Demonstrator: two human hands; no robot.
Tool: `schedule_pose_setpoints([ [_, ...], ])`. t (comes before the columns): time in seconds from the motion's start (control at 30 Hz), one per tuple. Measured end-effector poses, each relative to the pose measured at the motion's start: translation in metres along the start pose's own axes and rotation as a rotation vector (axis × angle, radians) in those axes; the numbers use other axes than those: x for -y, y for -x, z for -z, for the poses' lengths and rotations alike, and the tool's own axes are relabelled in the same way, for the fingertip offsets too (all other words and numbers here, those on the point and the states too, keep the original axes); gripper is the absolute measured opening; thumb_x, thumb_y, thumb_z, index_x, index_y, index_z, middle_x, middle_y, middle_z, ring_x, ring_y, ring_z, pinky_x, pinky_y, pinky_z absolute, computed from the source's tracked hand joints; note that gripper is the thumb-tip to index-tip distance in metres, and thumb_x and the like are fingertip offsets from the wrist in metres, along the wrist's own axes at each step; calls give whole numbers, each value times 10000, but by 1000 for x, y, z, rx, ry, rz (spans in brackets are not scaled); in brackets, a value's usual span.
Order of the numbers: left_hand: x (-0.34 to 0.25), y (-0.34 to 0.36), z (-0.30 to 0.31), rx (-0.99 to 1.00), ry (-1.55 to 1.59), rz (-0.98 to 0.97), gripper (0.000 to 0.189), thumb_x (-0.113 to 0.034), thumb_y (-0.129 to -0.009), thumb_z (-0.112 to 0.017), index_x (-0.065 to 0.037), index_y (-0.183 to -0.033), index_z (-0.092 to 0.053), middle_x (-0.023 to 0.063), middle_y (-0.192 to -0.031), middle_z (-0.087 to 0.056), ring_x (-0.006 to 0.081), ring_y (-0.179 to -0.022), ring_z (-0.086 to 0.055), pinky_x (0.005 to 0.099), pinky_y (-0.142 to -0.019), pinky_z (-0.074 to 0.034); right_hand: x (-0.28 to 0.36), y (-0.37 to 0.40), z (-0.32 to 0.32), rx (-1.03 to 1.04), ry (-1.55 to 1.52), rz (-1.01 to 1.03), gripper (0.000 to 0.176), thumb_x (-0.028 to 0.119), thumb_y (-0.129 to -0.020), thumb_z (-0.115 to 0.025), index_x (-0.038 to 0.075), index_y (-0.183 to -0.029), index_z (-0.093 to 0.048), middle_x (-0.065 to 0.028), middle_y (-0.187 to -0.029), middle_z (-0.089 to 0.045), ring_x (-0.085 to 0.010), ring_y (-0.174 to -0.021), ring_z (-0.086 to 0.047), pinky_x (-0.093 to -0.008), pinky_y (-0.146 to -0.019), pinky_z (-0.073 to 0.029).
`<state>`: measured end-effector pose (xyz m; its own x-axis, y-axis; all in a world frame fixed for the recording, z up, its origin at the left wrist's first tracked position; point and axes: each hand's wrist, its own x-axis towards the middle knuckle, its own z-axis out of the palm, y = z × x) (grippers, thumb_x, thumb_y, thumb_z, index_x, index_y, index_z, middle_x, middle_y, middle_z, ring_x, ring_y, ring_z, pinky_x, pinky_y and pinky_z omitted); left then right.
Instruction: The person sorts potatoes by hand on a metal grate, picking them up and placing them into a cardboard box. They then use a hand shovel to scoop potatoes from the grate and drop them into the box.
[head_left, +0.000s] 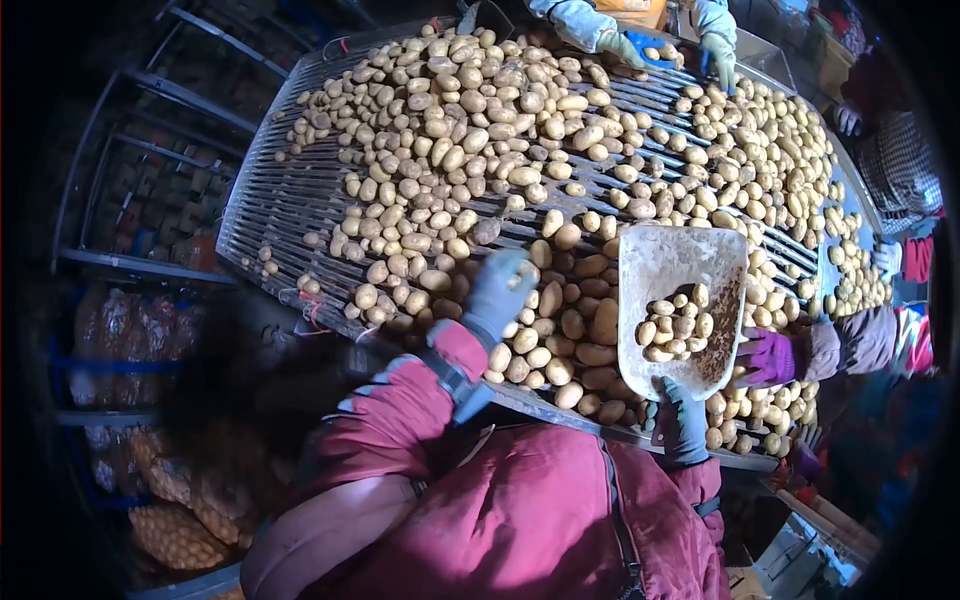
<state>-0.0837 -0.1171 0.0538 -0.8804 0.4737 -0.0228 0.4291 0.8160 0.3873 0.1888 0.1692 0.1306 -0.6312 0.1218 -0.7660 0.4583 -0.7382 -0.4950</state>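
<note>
Potatoes [475,140] cover much of a slatted metal sorting table [255,215]. My left hand [497,290], in a grey glove, is over the near potatoes, its fingers curled and slightly blurred around what looks like a potato [524,270]. My right hand [684,425], gloved too, is closed on the handle of a worn white scoop [655,270] at the table's near edge. Several small potatoes [678,325] lie inside the scoop, and brown dirt sticks to its right side. The handle itself is mostly covered by my glove.
Across the table, a co-worker's gloved hands [718,60] are at the potatoes, near a blue object [650,48]. A purple-gloved hand [765,357] of another person is close to the scoop's right side. Metal rails [190,95] and net sacks of potatoes [175,535] stand at left.
</note>
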Motion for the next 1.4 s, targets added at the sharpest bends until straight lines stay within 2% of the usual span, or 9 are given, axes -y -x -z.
schedule_pose_setpoints([
  [0.17, 106, -54, -5, -218, 310, 48, 517, -269, -848, -768, -74, -1313, -652, 185, -1246, -634, 386, -1121, -617, 452, -1009, -501, -35, -9, -28, -233, -153, 175, 234, 226, -992, -587, 6, -1053, -640, -70, -607, -599, -180, -443, -562, -287, -388, -444],
  [0.4, 115, -77, -21, -111, -434, -194, 584, -377, -817, -749, -188, -1354, -617, 67, -1218, -662, 295, -1316, -471, 558, -1138, -316, -37, -1, -69, -188, -97, 26, 216, 233, -981, -612, 25, -1026, -642, -82, -629, -616, -186, -435, -558, -304, -366, -434],
  [0.6, 99, -78, 2, 69, 18, -119, 616, -232, -877, -712, -194, -1466, -535, 166, -1224, -615, 352, -1214, -549, 506, -1052, -417, -53, -5, -90, -208, -58, 28, 236, 225, -985, -621, 17, -1095, -642, -74, -684, -621, -173, -476, -561, -304, -392, -441],
  [0.7, 74, -74, 26, 188, 708, -34, 688, -92, -874, -667, -202, -1525, -471, 214, -1209, -578, 444, -1038, -599, 484, -875, -533, -67, -6, -100, -248, -17, 101, 251, 258, -968, -627, 39, -1089, -648, -61, -677, -613, -165, -481, -551, -290, -402, -432],
  [0.8, 49, -66, 55, 315, 413, 8, 722, -51, -854, -663, -219, -1530, -471, 207, -1224, -578, 431, -1053, -599, 482, -888, -526, -78, 2, -108, -272, -16, 36, 255, 271, -966, -627, 49, -1087, -656, -49, -678, -609, -162, -484, -548, -285, -413, -428],
  [1.07, -9, -48, 67, -44, 431, -582, 756, -22, -783, -702, -183, -1498, -516, 196, -1270, -590, 392, -1154, -603, 436, -996, -516, -121, 26, -97, -368, -211, 68, 257, 292, -961, -627, 51, -1038, -665, -64, -674, -602, -183, -490, -561, -285, -401, -419],
  [1.2, -10, -44, 23, 33, 349, -700, 689, -87, -747, -778, -77, -1405, -576, 178, -1223, -617, 349, -1126, -617, 420, -1010, -504, -142, 38, -78, -379, -134, 287, 176, 175, -936, -663, 22, -1011, -622, -66, -635, -599, -182, -426, -539, -312, -364, -441],
  [1.33, -42, -29, -9, 308, 502, -550, 603, -73, -729, -796, -43, -1308, -633, 135, -1221, -639, 259, -1134, -611, 364, -1030, -487, -147, 73, -80, -351, -540, 288, 236, 127, -920, -684, -16, -1094, -614, -89, -691, -636, -193, -453, -578, -312, -368, -471],
  [1.4, -98, 7, 26, 458, 587, -188, 567, -69, -750, -784, -32, -1294, -631, 111, -1218, -653, 210, -1129, -612, 334, -1017, -489, -179, 77, -58, -349, -583, 352, 272, 136, -917, -696, -14, -1128, -611, -93, -751, -653, -188, -480, -595, -302, -368, -474],
])
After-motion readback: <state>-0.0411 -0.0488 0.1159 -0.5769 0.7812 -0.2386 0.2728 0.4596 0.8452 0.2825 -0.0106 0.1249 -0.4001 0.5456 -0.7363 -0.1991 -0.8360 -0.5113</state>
